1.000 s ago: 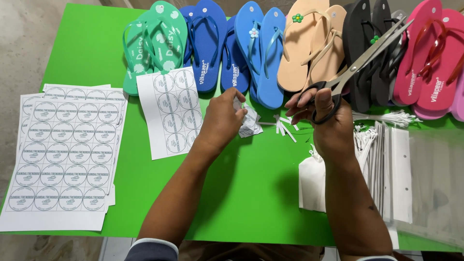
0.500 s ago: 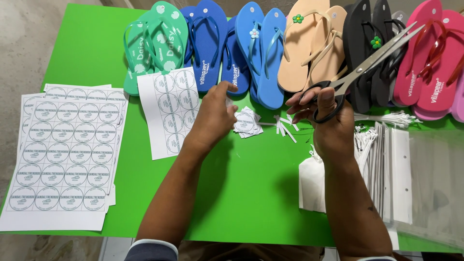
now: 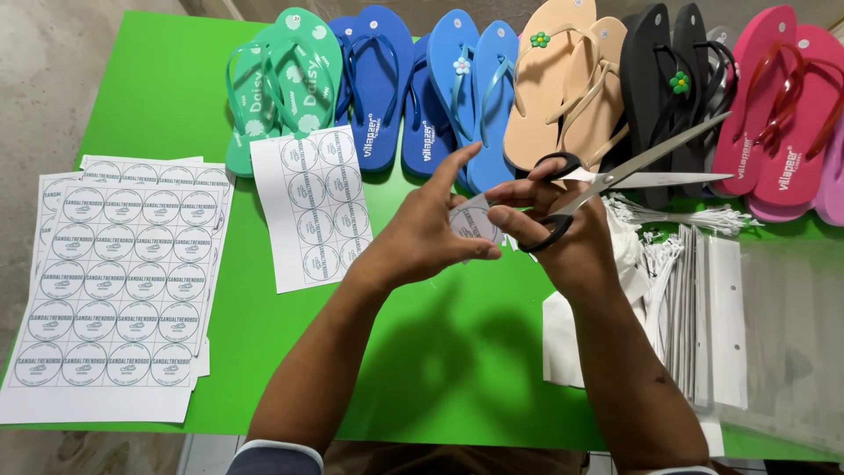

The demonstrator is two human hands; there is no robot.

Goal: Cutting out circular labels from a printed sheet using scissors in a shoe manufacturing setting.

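Note:
My left hand (image 3: 431, 230) holds a small cut-out paper label (image 3: 476, 220) above the green table (image 3: 158, 97). My right hand (image 3: 563, 233) grips black-handled scissors (image 3: 629, 171); their blades stand apart and point up to the right over the sandals. The fingers of both hands meet at the paper label. A half-cut sheet of round labels (image 3: 312, 207) lies just left of my left hand.
A row of flip-flops lines the far edge: green (image 3: 281, 75), blue (image 3: 422, 84), tan (image 3: 563, 79), black (image 3: 668, 79), pink (image 3: 782, 114). Stacked sheets of round labels (image 3: 114, 281) lie at left. White tag ties (image 3: 677, 215) and clear plastic bags (image 3: 747, 325) lie at right.
My left hand has lifted the small paper label off the table and brought it up to my right hand. The scissors have swung lower and their blades have come apart.

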